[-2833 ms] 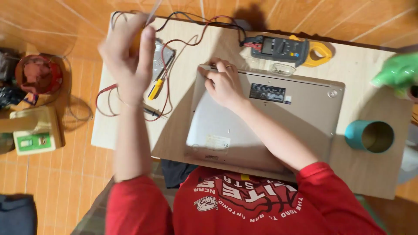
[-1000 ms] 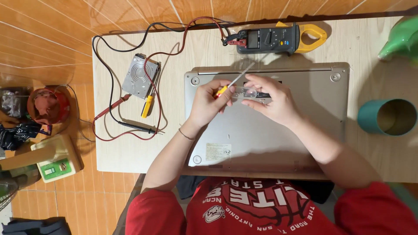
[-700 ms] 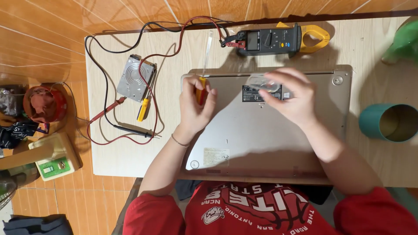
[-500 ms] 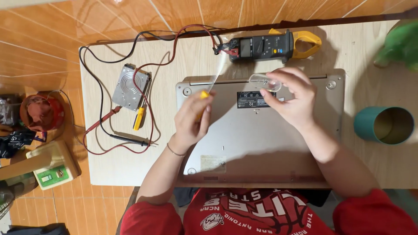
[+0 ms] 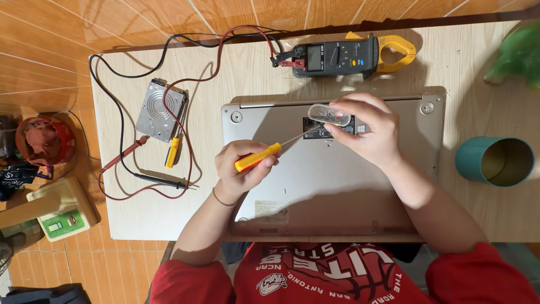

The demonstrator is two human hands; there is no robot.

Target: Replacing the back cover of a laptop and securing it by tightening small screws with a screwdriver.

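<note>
A silver laptop [image 5: 337, 186] lies bottom-up on the wooden table [image 5: 236, 73] in front of me. My left hand [image 5: 242, 169] grips a screwdriver with a yellow-orange handle [image 5: 257, 157]; its thin shaft points up and right toward my other hand. My right hand [image 5: 365, 132] holds a small clear oval plastic case [image 5: 329, 115] over the laptop's upper middle, near a dark label. The screwdriver tip ends just below that case.
A dark clamp meter with a yellow jaw [image 5: 349, 55] lies at the table's far edge, its red and black leads looping left. A bare hard drive [image 5: 162, 110] and a second yellow screwdriver [image 5: 172, 152] lie at left. A teal cup [image 5: 495, 161] stands at right.
My left hand swung the screwdriver from upright to slanting toward my right hand. My right hand stayed at the top of the laptop, still holding the clear case.
</note>
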